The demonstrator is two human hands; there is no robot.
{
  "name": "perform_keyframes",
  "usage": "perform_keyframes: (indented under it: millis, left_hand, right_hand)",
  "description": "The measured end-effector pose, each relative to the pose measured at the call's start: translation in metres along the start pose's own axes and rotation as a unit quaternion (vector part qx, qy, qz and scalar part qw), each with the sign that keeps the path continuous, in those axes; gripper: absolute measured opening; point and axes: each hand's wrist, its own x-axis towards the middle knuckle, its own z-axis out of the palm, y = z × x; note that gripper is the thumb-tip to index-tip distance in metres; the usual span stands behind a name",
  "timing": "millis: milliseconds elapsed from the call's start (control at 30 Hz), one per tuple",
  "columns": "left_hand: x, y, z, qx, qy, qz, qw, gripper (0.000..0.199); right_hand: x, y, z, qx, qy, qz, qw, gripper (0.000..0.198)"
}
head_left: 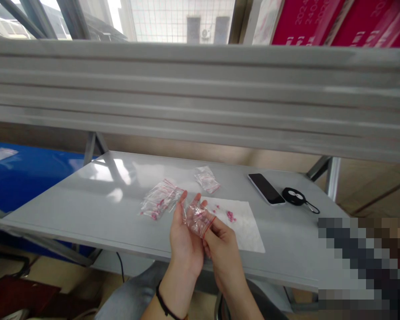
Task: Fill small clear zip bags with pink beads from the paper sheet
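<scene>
My right hand (222, 240) pinches the red-striped zip edge of a small clear zip-lock bag (197, 218) between thumb and fingers. Under the bag, my left hand (186, 242) is turned palm up with its fingers extended, and the clear plastic lies across them. Pink specks show through the bag; how many it holds is unclear. A white sheet of paper (250, 229) lies just beyond my right hand, bearing a small cluster of pink pieces (231, 216) and a few scattered ones. Left of my hands is a pile of clear zip-lock bags (160, 200), some with pink pieces inside.
Farther back lies another stack of clear bags (206, 179). A black-screened phone (266, 188) and a round black case with a carabiner (293, 196) are on the right of the grey table (120, 222). A grey shelf beam (200, 98) spans above the table.
</scene>
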Motion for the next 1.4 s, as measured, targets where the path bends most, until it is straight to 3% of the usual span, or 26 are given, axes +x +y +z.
perform_keyframes:
  millis: [100,233,500,700,833,967,1167,1400]
  left_hand:
    - [-0.005,0.002,0.003,0.006,-0.031,0.012,0.999,0.044]
    - [-0.013,0.003,0.009,0.02,-0.065,0.014,0.998,0.048]
    - [-0.01,-0.006,0.009,0.029,0.02,-0.014,0.999,0.038]
    - [-0.013,-0.01,0.008,0.024,0.023,-0.009,0.999,0.038]
    - [-0.009,-0.016,0.003,0.023,0.037,-0.042,0.998,0.041]
    - [-0.008,-0.017,-0.002,0.043,0.02,-0.068,0.997,0.049]
    - [-0.014,-0.013,0.0,0.049,0.016,-0.091,0.995,0.046]
    - [-0.013,-0.017,0.003,0.103,0.041,-0.057,0.992,0.046]
  right_hand:
    - [-0.001,0.002,0.0,0.031,0.009,-0.002,0.999,0.038]
    - [-0.002,0.004,0.0,0.065,0.028,-0.009,0.997,0.034]
    - [-0.004,0.008,0.006,0.107,0.036,-0.021,0.993,0.031]
    - [-0.005,0.015,0.01,0.105,0.057,-0.026,0.993,0.034]
    - [-0.004,0.016,0.011,0.085,0.086,-0.042,0.992,0.036]
    - [-0.008,0.012,0.012,0.043,0.094,-0.061,0.993,0.037]
    - [-0.016,0.008,0.012,0.041,0.08,-0.069,0.994,0.037]
    - [-0.011,0.009,0.016,0.086,0.103,-0.055,0.989,0.036]
